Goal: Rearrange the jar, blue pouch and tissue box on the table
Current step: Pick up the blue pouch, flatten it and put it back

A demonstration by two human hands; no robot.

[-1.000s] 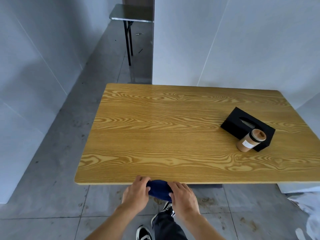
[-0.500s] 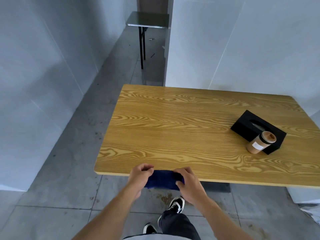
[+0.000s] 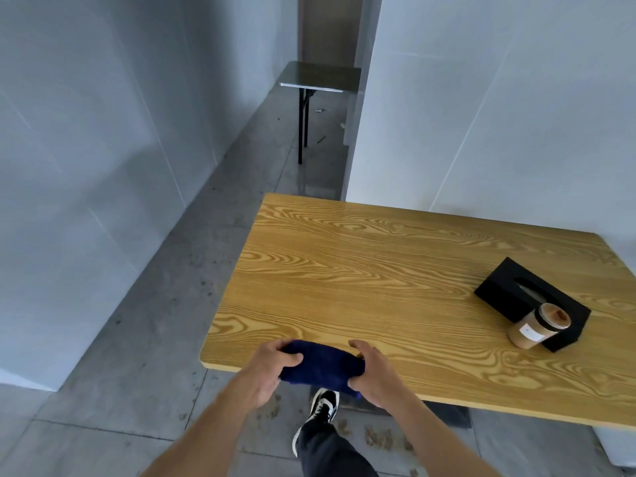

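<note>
Two hands: both reach forward from the bottom of the head view, forearms bare, meeting at the near edge of the table (image 3: 395, 277) close to its near-left corner.
Left hand (image 3: 266, 368): knuckles up, fingers curled over the left end of the blue pouch (image 3: 321, 366), thumb tucked against its near side.
Right hand (image 3: 373, 376): mirrors it, fingers wrapped over the right end of the pouch, clamped on the cloth.
Blue pouch: dark blue, soft, stretched crosswise between the two hands; its far part lies over the table's near edge, its near part overhangs the floor (image 3: 137, 356). Whether it rests on the wood or is held just above it cannot be told.
Table: yellow wood-grain top, standing against a white wall (image 3: 499, 115).
Tissue box (image 3: 499, 292): black, lying flat and turned at an angle, near the table's right edge, well apart from the hands.
Jar (image 3: 535, 327): tan, with a dark rim and a pale label, touching the near side of the tissue box.
Room: grey tiled floor, pale panel walls, a small dark side table (image 3: 318, 77) in the passage beyond.
Below the hands: a dark trouser leg and a black-and-white shoe (image 3: 323, 406).
</note>
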